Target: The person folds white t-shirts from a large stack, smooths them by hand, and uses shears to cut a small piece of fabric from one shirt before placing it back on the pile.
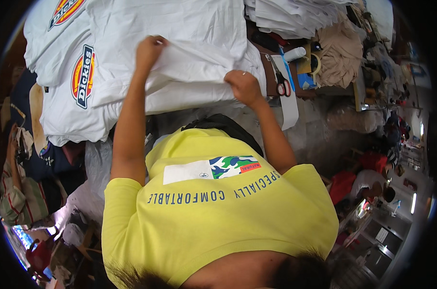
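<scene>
A stack of white T-shirts (117, 29) is spread over the table in front of me, some with a red, yellow and dark printed emblem on the left side. My left hand (151, 50) is closed, its fingers pinching the cloth of the top white shirt (194, 60). Lower and to the right, my right hand (244, 87) grips the near edge of the same cloth. Between the two hands the fabric is lifted a little and creased. The fingertips of both hands are partly hidden.
Right of the shirts lie black-and-red scissors (282, 85), a white cylinder (294, 54), a tape roll (315, 63) and a paper strip (289, 108). Beyond them are piled white cloth (295, 17) and beige cloth (341, 50). Another person (23, 192) is at the left.
</scene>
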A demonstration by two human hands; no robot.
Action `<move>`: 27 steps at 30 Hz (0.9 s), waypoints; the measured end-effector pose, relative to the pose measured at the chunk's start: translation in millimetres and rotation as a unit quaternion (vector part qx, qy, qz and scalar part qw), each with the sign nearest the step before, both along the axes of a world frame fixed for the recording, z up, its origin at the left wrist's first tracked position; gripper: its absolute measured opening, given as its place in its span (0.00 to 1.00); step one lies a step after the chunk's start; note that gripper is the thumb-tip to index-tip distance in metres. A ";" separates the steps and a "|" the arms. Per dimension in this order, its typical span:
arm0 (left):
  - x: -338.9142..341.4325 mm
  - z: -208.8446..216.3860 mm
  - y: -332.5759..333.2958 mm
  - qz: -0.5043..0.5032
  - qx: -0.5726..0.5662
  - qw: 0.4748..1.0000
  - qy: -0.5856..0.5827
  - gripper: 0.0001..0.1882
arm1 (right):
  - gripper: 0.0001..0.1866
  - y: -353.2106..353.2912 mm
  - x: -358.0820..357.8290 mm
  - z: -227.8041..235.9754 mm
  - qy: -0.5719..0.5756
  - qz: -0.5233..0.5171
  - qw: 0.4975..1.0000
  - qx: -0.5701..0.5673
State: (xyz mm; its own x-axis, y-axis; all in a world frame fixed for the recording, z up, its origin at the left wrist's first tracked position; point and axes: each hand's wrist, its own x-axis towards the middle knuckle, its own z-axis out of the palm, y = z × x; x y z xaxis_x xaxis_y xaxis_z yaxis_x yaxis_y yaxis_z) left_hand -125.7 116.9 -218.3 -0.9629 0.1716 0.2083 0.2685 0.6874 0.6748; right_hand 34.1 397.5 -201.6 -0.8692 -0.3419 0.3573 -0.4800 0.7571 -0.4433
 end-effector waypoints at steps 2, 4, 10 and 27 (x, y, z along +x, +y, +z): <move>-16.4 29.3 -22.4 0.128 0.042 0.991 -0.013 0.07 | 0.07 -17.4 15.4 8.8 -0.005 0.065 0.995 0.075; -28.1 43.1 -43.6 0.166 0.123 0.978 -0.008 0.08 | 0.07 -42.1 26.1 4.0 -0.059 0.162 0.984 0.042; 2.6 -5.1 -61.8 0.211 0.319 0.924 -0.008 0.15 | 0.07 -27.7 30.5 -11.1 -0.121 -0.006 0.985 -0.122; 71.8 4.0 -15.8 0.128 -0.126 0.962 -0.204 0.18 | 0.21 132.3 31.1 -42.7 -0.162 -0.474 0.857 0.118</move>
